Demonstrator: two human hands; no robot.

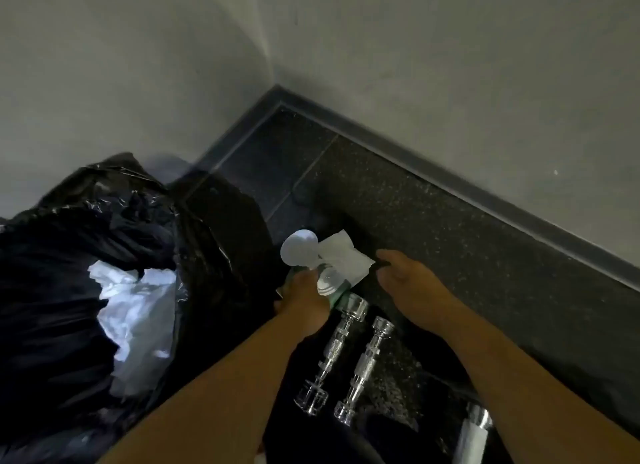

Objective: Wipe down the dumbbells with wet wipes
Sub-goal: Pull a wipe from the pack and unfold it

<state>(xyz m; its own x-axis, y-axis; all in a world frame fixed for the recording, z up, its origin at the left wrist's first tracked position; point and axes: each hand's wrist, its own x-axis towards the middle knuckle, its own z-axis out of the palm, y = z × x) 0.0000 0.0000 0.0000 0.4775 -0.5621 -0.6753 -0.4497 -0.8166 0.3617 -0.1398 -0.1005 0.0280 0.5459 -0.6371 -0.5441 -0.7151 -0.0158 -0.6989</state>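
My left hand (304, 301) grips a greenish wet wipes pack (337, 295) just above the floor, its round white lid (298, 247) flipped open. A white wet wipe (343, 255) sticks out of the pack's opening. My right hand (412, 287) pinches that wipe's right corner with its fingertips. Below the pack, two chrome dumbbell bars lie side by side on the dark floor, one on the left (332, 352) and one on the right (367, 363). Part of another chrome dumbbell (476, 429) with a white grip shows at the bottom edge, beside my right forearm.
A large open black rubbish bag (86, 290) with crumpled white wipes (135, 311) inside fills the left side. The dark speckled floor (450, 255) meets grey walls at a corner, with a dark skirting board (485, 193) along them.
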